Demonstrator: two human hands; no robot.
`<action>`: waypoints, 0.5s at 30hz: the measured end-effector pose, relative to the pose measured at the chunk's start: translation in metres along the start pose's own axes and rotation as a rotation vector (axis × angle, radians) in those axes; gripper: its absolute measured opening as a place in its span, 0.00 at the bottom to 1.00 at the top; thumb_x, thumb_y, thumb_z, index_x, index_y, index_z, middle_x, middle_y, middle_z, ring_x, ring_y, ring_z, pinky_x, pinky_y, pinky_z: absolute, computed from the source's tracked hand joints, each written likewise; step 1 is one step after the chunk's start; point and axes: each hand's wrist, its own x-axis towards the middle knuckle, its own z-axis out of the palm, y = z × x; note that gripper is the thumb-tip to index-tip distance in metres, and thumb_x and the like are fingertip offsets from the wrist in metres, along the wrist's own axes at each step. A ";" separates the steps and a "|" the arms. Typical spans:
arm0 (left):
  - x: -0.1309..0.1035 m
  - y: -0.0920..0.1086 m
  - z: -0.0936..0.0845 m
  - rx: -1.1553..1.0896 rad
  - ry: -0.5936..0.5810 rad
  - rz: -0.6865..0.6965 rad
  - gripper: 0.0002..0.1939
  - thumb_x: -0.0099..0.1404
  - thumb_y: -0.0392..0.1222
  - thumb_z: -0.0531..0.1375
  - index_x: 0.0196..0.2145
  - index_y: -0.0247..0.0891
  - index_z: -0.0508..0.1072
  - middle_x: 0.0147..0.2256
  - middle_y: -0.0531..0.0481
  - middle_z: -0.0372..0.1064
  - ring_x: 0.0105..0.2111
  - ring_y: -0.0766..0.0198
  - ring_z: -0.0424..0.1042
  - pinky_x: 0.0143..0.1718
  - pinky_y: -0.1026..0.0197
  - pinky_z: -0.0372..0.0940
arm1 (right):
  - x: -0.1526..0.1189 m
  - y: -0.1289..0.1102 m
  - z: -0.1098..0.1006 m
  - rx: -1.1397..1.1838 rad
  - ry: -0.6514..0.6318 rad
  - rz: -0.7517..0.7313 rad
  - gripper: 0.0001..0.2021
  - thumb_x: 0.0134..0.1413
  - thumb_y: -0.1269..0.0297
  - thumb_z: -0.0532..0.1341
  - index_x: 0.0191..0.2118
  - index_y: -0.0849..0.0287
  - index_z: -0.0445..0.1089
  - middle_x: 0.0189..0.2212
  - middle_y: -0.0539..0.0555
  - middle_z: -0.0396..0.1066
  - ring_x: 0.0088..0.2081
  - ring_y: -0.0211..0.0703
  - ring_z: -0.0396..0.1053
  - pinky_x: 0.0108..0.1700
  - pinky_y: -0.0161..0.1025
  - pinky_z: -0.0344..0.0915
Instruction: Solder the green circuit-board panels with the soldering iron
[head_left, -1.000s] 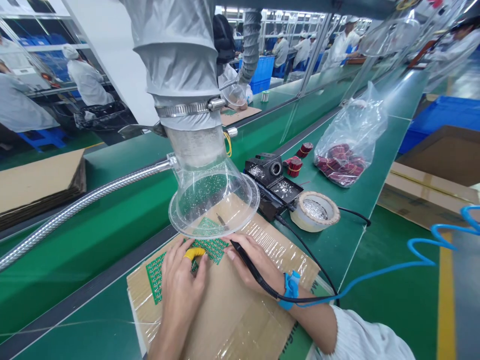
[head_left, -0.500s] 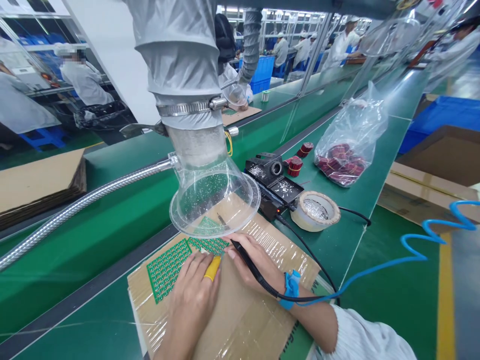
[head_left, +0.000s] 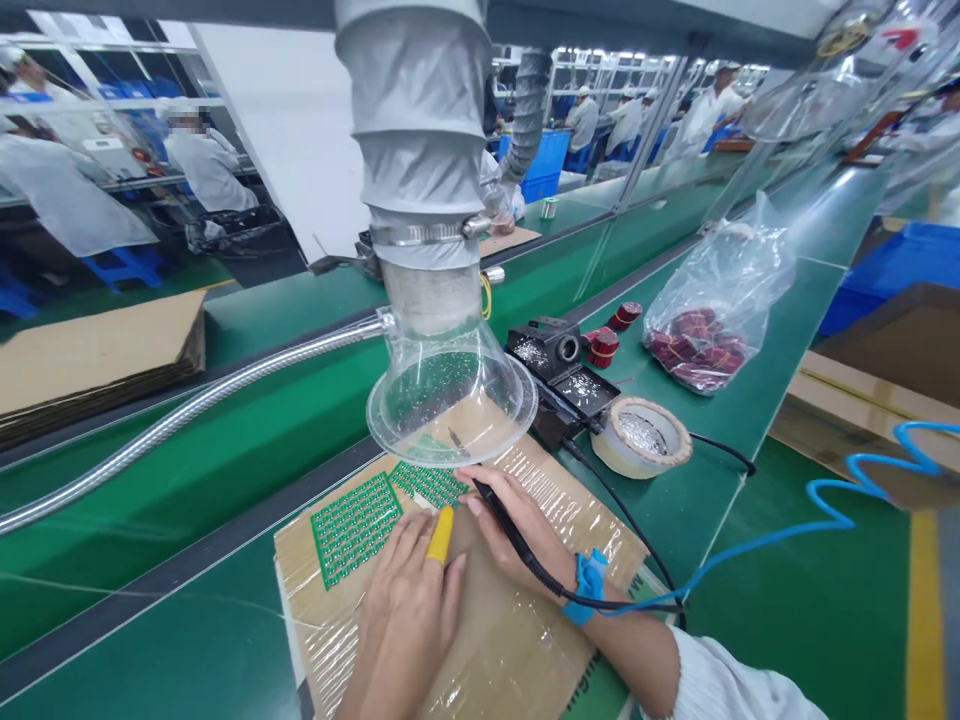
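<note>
My right hand (head_left: 517,525) is wrapped round the black handle of a soldering iron (head_left: 504,520), whose tip shows through the clear fume hood (head_left: 450,410). A blue strap circles that wrist. My left hand (head_left: 416,575), with a yellow cover on one finger, rests on the taped cardboard (head_left: 510,640). Its fingertips are by a small white piece (head_left: 424,500), and whether they grip anything is hidden. A green circuit panel (head_left: 356,530) lies left of the fingers. A second green panel (head_left: 427,482) lies beyond them, partly under the hood.
Right of the hood are a black iron stand (head_left: 551,350) and a round pot of solder bits (head_left: 641,437). Behind them lie red wire bundles (head_left: 602,349) and a plastic bag (head_left: 705,335) of more bundles. A coiled blue cord (head_left: 772,525) crosses at right.
The whole view has shifted, so things stand further right. My left hand has turned slightly, its thumb now more visible and apart. My right hand keeps its hold on the iron.
</note>
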 end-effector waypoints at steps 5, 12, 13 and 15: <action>-0.008 -0.008 -0.005 -0.023 0.027 -0.070 0.20 0.73 0.38 0.56 0.60 0.31 0.67 0.57 0.38 0.72 0.59 0.50 0.70 0.60 0.42 0.67 | -0.003 0.000 0.001 0.003 -0.009 0.009 0.18 0.71 0.69 0.55 0.62 0.49 0.62 0.54 0.58 0.74 0.54 0.53 0.75 0.57 0.53 0.74; -0.012 0.011 -0.017 -0.017 -0.016 -0.047 0.21 0.74 0.39 0.53 0.62 0.32 0.65 0.59 0.42 0.71 0.60 0.55 0.70 0.61 0.48 0.68 | -0.011 0.005 0.006 0.070 -0.026 0.075 0.19 0.72 0.64 0.55 0.64 0.47 0.61 0.58 0.57 0.71 0.51 0.50 0.77 0.57 0.51 0.75; -0.017 0.008 -0.024 -0.007 -0.009 -0.054 0.22 0.74 0.38 0.53 0.63 0.33 0.65 0.59 0.43 0.71 0.60 0.56 0.69 0.61 0.49 0.68 | -0.012 0.006 0.007 0.084 -0.029 0.078 0.19 0.72 0.64 0.56 0.64 0.46 0.61 0.58 0.56 0.71 0.50 0.50 0.77 0.57 0.50 0.75; -0.036 -0.004 -0.039 0.048 0.008 -0.089 0.21 0.74 0.39 0.53 0.62 0.32 0.66 0.59 0.42 0.71 0.60 0.56 0.70 0.60 0.50 0.68 | -0.013 0.007 0.007 0.109 -0.034 0.090 0.19 0.71 0.63 0.57 0.64 0.45 0.61 0.59 0.55 0.71 0.51 0.50 0.77 0.56 0.49 0.76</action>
